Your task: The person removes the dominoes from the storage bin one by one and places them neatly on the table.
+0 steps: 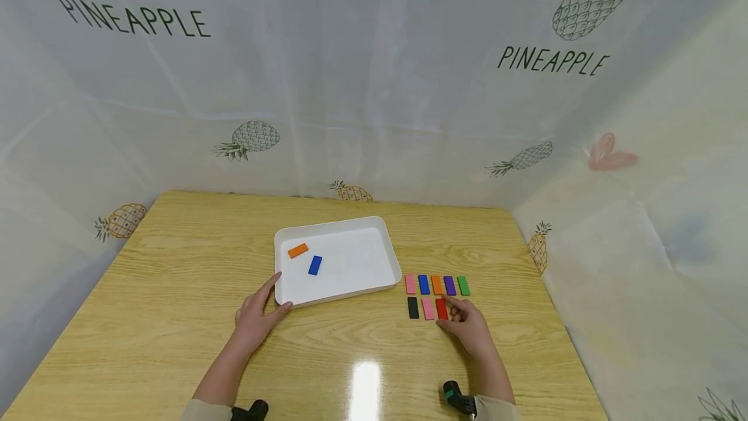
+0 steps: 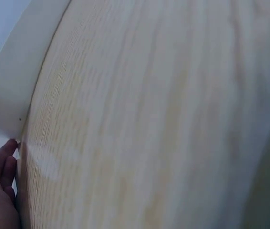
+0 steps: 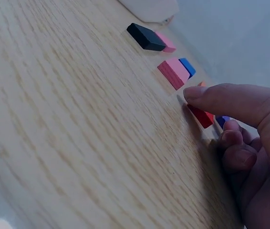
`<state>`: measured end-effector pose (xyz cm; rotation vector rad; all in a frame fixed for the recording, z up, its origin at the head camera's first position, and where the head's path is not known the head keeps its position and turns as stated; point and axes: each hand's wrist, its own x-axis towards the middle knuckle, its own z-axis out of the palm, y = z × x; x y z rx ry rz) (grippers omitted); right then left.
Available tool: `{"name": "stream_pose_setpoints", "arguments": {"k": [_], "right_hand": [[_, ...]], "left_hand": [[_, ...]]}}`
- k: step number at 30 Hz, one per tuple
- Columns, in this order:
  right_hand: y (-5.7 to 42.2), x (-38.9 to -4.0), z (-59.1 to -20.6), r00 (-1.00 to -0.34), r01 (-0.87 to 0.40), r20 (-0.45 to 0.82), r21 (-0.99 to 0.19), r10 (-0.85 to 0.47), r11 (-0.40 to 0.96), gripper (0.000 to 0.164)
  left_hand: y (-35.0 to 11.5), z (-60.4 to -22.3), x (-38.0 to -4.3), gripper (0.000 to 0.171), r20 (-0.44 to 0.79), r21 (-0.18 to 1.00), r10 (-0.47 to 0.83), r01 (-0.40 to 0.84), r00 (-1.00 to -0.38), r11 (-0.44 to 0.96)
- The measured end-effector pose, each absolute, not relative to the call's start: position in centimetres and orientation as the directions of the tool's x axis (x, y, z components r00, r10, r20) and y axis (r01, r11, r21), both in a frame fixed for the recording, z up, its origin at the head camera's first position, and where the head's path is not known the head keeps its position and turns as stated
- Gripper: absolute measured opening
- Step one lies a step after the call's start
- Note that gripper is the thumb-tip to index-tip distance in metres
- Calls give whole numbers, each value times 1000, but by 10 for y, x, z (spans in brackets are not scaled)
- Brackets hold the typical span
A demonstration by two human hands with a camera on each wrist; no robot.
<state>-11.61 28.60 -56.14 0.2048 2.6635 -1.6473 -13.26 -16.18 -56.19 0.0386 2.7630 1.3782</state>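
Note:
My left hand (image 1: pixel 255 321) rests at the near left corner of a white tray (image 1: pixel 356 290), its index finger along the left side and its thumb at the front wall. Inside the tray lie an orange block (image 1: pixel 298 251) and a blue block (image 1: pixel 315 265). At the right, my right hand (image 1: pixel 467 327) pinches a red block (image 1: pixel 441 309) by its near and far ends, at the end of the front row. The thumb (image 3: pixel 221 98) partly covers that block in the right wrist view; the other fingers are curled.
Left of the red block are a pink block (image 1: pixel 428 308) and a black block (image 1: pixel 413 308). A back row holds pink (image 1: pixel 410 284), blue, orange, purple and green blocks. A pineapple-printed curtain (image 1: pixel 374 83) hangs behind the wooden table (image 1: pixel 175 265).

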Motion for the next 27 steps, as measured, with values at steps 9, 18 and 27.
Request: {"name": "stream_pose_setpoints", "arguments": {"k": [9, 18, 27], "right_hand": [[286, -116, -560, -989, 136, -99, -904, 111, 406, 52], [284, -114, -563, -990, 123, -81, -904, 119, 410, 56], [275, -111, -560, -994, 100, -61, -839, 90, 535, 53]], "left_hand": [[-162, -563, -133, 75, -42, 802, 49, -4, -998, 598], [-163, -563, -133, 75, -43, 799, 50, -4, -998, 601], [-162, -563, -133, 75, -42, 799, 45, -6, -998, 601]]}}
